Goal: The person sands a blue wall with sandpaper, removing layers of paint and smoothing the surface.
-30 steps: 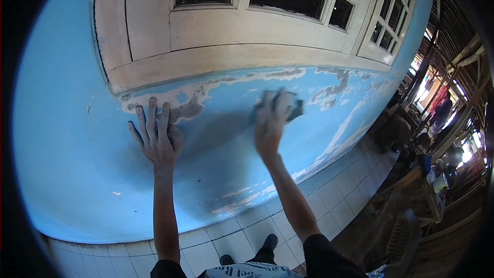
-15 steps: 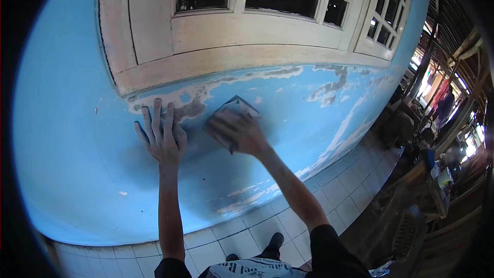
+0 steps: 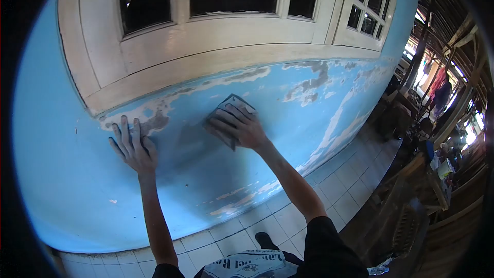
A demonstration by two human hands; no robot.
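Flat against the blue wall (image 3: pixel 206 164), my left hand (image 3: pixel 135 149) has its fingers spread and holds nothing. Its fingertips touch a patch of peeled, grey-white paint (image 3: pixel 154 118) below the window frame. To the right, my right hand (image 3: pixel 239 126) presses a dark-edged sheet (image 3: pixel 250 107), which looks like sandpaper, against the wall. The sheet's corners stick out above and below the fingers. What lies beneath the palm is hidden.
Above the hands is a white window frame (image 3: pixel 216 38) with dark panes. Light floor tiles (image 3: pixel 242 242) run along the wall's foot. At the right stand a wooden table (image 3: pixel 411 167) and assorted items.
The view has shifted, so window and wall patches appear further left. My left hand keeps its place on the peeled patch. My right hand, blurred before, now shows more sharply with the sheet.
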